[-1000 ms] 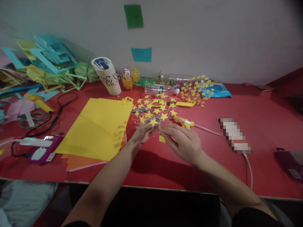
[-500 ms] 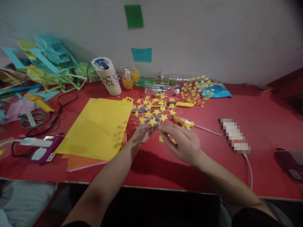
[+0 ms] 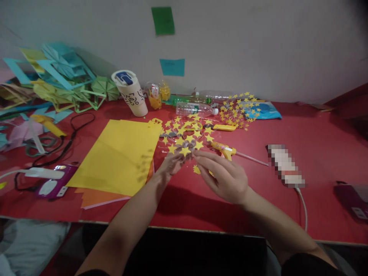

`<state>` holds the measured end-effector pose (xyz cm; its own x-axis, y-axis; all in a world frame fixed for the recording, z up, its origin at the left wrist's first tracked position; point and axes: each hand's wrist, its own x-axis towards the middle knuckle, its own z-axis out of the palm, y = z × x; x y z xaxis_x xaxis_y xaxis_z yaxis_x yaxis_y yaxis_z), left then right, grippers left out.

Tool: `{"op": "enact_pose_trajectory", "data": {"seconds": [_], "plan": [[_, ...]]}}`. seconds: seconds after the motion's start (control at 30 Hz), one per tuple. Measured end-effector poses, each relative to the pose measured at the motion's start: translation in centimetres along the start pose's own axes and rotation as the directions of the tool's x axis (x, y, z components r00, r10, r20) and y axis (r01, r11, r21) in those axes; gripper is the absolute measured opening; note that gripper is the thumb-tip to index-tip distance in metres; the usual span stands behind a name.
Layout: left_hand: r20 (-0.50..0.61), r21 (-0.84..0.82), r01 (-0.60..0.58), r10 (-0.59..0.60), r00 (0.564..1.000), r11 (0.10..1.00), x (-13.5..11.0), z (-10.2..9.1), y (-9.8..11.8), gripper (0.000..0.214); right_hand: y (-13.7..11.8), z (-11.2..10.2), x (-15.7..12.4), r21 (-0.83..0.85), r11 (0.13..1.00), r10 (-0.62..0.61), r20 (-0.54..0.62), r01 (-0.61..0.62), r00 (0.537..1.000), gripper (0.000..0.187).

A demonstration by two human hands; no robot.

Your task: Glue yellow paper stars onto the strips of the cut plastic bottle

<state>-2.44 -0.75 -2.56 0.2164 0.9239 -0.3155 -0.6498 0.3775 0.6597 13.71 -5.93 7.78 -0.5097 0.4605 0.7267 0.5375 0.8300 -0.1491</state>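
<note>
My left hand [image 3: 171,164] is wrapped around the lower part of a clear plastic piece, with its fingers partly hidden. Yellow paper stars [image 3: 189,138] spread from this piece on thin clear strips. My right hand [image 3: 222,174] is closed at its fingertips, which pinch the near side of the piece beside the nearest star [image 3: 184,151]. Exactly what lies between these fingertips is hard to see. A few loose yellow stars [image 3: 196,169] lie on the table below my right fingers. Just beyond that hand rests a yellow glue gun [image 3: 227,150] with a clear glue stick.
Yellow paper sheets [image 3: 120,157] lie left. Behind are a tumbler [image 3: 130,94], plastic bottles [image 3: 195,109], a yellow cutter [image 3: 224,127] and another star cluster [image 3: 240,109]. A phone [image 3: 286,165] with a cable lies right. Folded paper [image 3: 66,73] and a purple power strip [image 3: 56,184] occupy the left.
My right hand has shifted slightly to the right and down, its fingertips still at the star piece. The star piece has tilted a little; my left hand keeps its hold.
</note>
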Motion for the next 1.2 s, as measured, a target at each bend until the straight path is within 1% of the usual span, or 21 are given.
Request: {"op": "enact_pose_trajectory", "data": {"seconds": [0.1,0.17,0.2,0.27,0.4,0.47,0.57,0.67,0.8,0.9,1.1,1.2], "plan": [[0.054,0.008,0.003,-0.004,0.999,1.000,0.0,0.1,0.2,0.021,-0.1,-0.8,0.2,0.016,1.000,0.024,-0.055,-0.023,0.998,0.022],[0.056,0.006,-0.011,0.010,0.998,1.000,-0.1,0.2,0.3,0.026,-0.2,-1.5,0.5,0.017,0.999,0.029,-0.103,-0.027,0.994,0.020],[0.058,0.004,-0.016,0.016,0.998,1.000,-0.1,0.2,0.4,0.028,-0.1,-1.8,0.6,0.009,1.000,0.025,-0.110,-0.024,0.994,0.018],[0.070,-0.002,-0.026,0.026,0.997,1.000,-0.2,0.3,0.5,0.030,0.0,-2.0,0.8,-0.024,1.000,0.017,-0.090,-0.019,0.996,0.014],[0.078,-0.017,-0.044,0.045,0.996,0.999,-0.3,0.6,0.6,0.035,0.3,-0.9,0.7,-0.086,0.996,0.004,-0.019,-0.006,1.000,0.008],[0.062,-0.023,-0.051,0.052,0.997,0.998,-0.3,0.6,0.6,0.037,0.4,-0.2,0.6,-0.117,0.993,0.004,-0.021,-0.007,1.000,0.010],[0.000,-0.038,-0.033,0.033,0.999,0.999,-0.3,0.6,0.6,0.037,0.4,0.6,0.4,-0.158,0.987,0.002,-0.034,-0.007,0.999,0.014],[-0.048,-0.054,-0.019,0.016,0.999,0.998,-0.2,0.4,0.5,0.032,0.5,0.9,0.4,-0.167,0.986,-0.005,-0.016,0.003,1.000,0.016],[-0.068,-0.065,-0.014,0.010,0.998,0.998,-0.1,0.3,0.5,0.029,0.9,1.4,0.1,-0.165,0.986,-0.012,0.041,0.018,0.999,0.018],[-0.063,-0.063,-0.003,-0.001,0.998,0.998,-0.1,0.5,0.6,0.027,1.3,1.8,-0.2,-0.146,0.989,-0.023,0.067,0.033,0.997,0.021],[-0.050,-0.064,0.023,-0.026,0.998,0.998,-0.2,0.9,0.9,0.025,1.3,2.1,-0.5,-0.144,0.988,-0.041,0.085,0.053,0.996,0.022],[-0.085,-0.075,0.035,-0.042,0.995,0.997,-0.2,0.9,0.8,0.023,1.2,1.9,-0.2,-0.136,0.990,-0.029,0.044,0.035,0.999,0.020]]}}
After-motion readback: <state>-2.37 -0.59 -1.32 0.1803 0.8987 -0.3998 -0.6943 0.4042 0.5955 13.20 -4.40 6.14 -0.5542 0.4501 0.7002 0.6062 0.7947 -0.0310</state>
